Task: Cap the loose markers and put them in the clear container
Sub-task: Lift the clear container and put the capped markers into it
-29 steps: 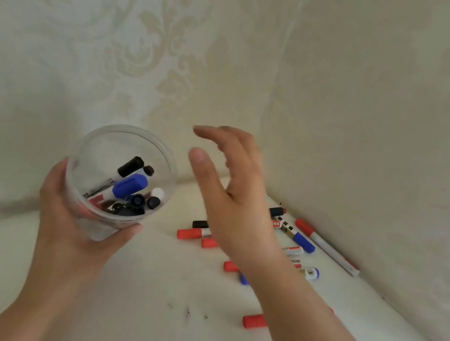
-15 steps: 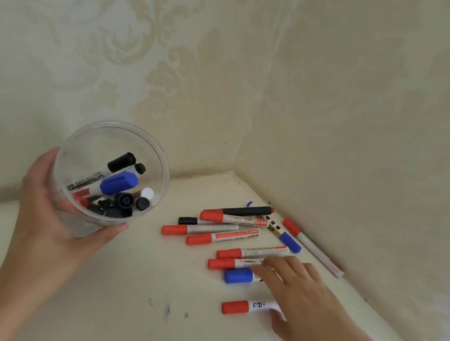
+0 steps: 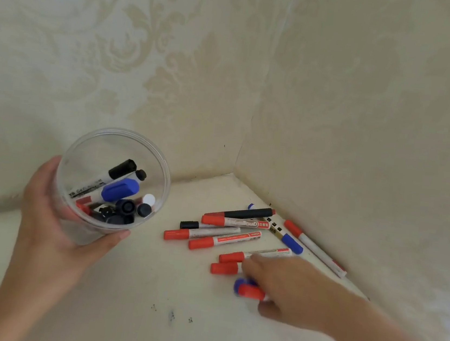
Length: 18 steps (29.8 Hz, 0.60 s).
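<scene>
My left hand [image 3: 50, 222] holds the clear container [image 3: 90, 153] above the table, tilted toward me. Inside it lie several capped markers, among them a blue-capped one [image 3: 120, 190] and a black-capped one [image 3: 122, 169]. My right hand [image 3: 286, 288] lies low on the table over the pile of loose markers. Its fingers curl round a red-capped marker [image 3: 251, 291] and a blue-capped marker [image 3: 238, 284], both blurred. More red-capped markers [image 3: 210, 235] and a black one [image 3: 250, 212] lie toward the corner.
The cream table [image 3: 147, 288] ends in a corner between two patterned walls [image 3: 368, 103]. A red-capped marker [image 3: 313, 246] lies along the right wall. A few dark ink specks [image 3: 171, 315] mark the table in front.
My right hand has dropped from beside the container down to the marker pile and closed its fingers on a red-capped and a blue-capped marker. The container has stayed in my left hand.
</scene>
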### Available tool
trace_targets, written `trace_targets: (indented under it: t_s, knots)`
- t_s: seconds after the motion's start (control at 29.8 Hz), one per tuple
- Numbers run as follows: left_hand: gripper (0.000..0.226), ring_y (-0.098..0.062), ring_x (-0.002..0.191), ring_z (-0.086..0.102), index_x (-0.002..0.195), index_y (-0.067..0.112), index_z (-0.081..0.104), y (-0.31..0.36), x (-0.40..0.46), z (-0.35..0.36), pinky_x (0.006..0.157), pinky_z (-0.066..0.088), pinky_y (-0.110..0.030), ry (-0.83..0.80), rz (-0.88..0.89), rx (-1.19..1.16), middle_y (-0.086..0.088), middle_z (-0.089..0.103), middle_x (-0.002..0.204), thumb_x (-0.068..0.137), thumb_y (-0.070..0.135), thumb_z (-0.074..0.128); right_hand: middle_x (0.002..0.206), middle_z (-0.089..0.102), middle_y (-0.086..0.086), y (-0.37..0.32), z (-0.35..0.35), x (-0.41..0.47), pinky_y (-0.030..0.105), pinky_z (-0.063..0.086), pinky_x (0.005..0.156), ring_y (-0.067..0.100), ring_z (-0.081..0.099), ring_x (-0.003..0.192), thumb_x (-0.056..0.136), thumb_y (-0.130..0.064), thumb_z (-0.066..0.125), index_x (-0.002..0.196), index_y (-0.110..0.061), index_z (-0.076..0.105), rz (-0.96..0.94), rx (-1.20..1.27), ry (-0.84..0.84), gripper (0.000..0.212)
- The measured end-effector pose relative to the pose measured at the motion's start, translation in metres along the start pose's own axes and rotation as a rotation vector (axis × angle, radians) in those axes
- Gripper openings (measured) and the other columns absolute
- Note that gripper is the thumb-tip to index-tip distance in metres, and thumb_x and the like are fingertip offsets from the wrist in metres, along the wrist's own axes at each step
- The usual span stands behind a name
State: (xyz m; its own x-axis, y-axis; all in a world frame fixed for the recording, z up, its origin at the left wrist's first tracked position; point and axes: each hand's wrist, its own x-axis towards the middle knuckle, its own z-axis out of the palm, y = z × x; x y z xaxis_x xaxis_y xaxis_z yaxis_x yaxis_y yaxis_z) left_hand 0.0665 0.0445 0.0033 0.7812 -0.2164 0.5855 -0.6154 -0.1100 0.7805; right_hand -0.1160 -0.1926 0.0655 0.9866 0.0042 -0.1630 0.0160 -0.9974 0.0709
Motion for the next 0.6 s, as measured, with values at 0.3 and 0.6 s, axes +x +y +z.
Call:
trace_targets:
  t_s: [0.3,0.6]
  knots:
    - [0.109,-0.018,0.117,0.054,0.134,0.035,0.029,-0.006,0.009,0.002,0.094,0.047,-0.049,-0.051,0.059,-0.153,0.002,0.042,0.137,0.042,0.031,0.088,0.052,0.043,-0.001,-0.058,-0.102,0.033,0.027,0.038,0.039,0.018,0.047,0.046,0.083,-0.012,0.057,0.06,-0.027,0.048,-0.082,1.39,1.245,0.029]
    - [0.108,-0.01,0.121,0.047,0.134,0.034,0.027,0.005,0.004,0.002,0.098,0.042,-0.047,0.006,0.003,-0.074,0.003,0.038,0.139,0.039,0.046,0.077,0.079,0.054,-0.011,-0.118,-0.079,0.102,0.024,0.048,0.061,0.003,0.053,0.058,0.073,-0.034,0.074,0.091,-0.026,0.048,0.026,1.277,0.81,0.032]
